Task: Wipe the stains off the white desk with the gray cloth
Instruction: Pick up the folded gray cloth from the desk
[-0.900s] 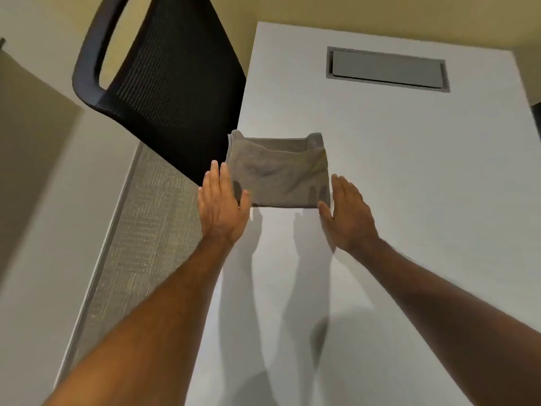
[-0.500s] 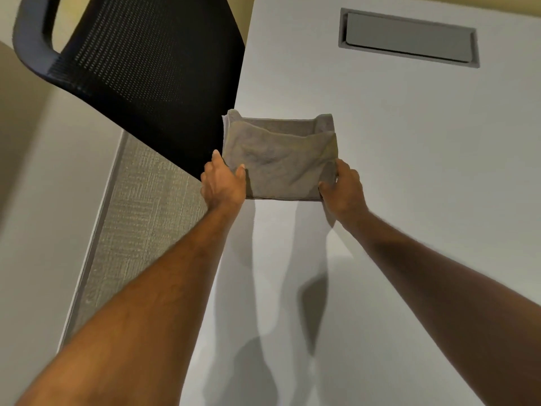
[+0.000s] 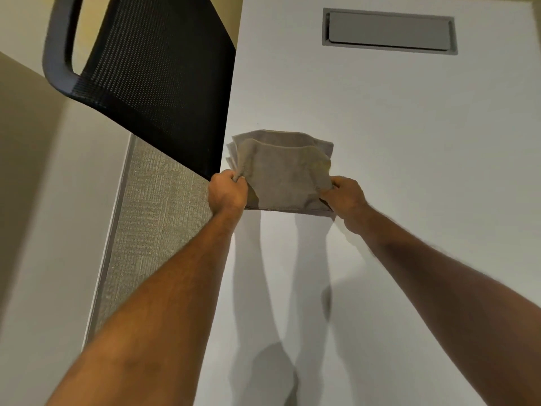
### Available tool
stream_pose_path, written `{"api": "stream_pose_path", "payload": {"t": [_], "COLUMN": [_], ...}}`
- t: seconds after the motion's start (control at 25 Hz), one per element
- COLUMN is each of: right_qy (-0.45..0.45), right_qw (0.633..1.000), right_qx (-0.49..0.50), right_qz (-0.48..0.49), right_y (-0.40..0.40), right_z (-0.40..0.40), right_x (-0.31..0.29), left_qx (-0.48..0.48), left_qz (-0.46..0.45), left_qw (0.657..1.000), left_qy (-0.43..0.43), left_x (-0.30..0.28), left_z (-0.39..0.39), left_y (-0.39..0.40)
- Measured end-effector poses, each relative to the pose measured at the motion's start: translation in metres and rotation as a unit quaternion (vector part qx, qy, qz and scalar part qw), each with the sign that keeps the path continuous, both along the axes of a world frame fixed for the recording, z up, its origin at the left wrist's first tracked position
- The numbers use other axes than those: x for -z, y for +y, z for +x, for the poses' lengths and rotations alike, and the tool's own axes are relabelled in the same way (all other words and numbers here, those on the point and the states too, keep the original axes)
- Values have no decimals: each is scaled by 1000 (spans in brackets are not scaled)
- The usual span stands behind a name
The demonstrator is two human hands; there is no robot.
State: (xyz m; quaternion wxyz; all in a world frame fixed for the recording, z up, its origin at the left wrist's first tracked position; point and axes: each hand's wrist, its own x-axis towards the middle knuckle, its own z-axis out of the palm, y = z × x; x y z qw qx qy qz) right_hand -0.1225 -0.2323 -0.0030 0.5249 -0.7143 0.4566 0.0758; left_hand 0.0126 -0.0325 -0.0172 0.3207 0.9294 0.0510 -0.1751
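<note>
A folded gray cloth [image 3: 282, 171] lies on the white desk [image 3: 409, 200] near its left edge. My left hand [image 3: 227, 193] grips the cloth's near left corner, fingers curled into the fabric. My right hand [image 3: 344, 196] pinches its near right corner. The top layer is bunched up between the two hands, while the lower layers stay flat on the desk. No stains show on the desk surface from here.
A black mesh office chair [image 3: 152, 77] stands against the desk's left edge, just beyond my left hand. A gray cable hatch [image 3: 389, 32] is set into the far part of the desk. A textured gray partition [image 3: 146, 230] runs along the left side.
Both hands went from lying flat beside the cloth to closing on its near corners, and the top layer has lifted and bunched. The camera has shifted closer.
</note>
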Motion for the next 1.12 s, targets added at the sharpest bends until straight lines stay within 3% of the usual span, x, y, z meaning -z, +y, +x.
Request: {"api": "stream_pose_path", "payload": {"t": [0.2, 0.4, 0.8, 1.12], "right_qy": [-15, -36, -55, -27], "right_qw": [984, 968, 961, 955], "right_qx": [73, 116, 165, 240], "right_qz": [161, 219, 214, 169], "right_y": [-9, -24, -54, -21], "right_z": [-69, -168, -412, -571], "right_x": [-36, -70, -85, -42], "left_qx": [-37, -56, 12, 63], "left_qz": [-104, -197, -151, -83], "left_qw": [992, 970, 979, 979], "left_qy": [68, 128, 136, 174], "left_x": [-16, -42, -76, -55], "left_z": [-67, -161, -365, -517], "left_y": [-10, -27, -65, -63]}}
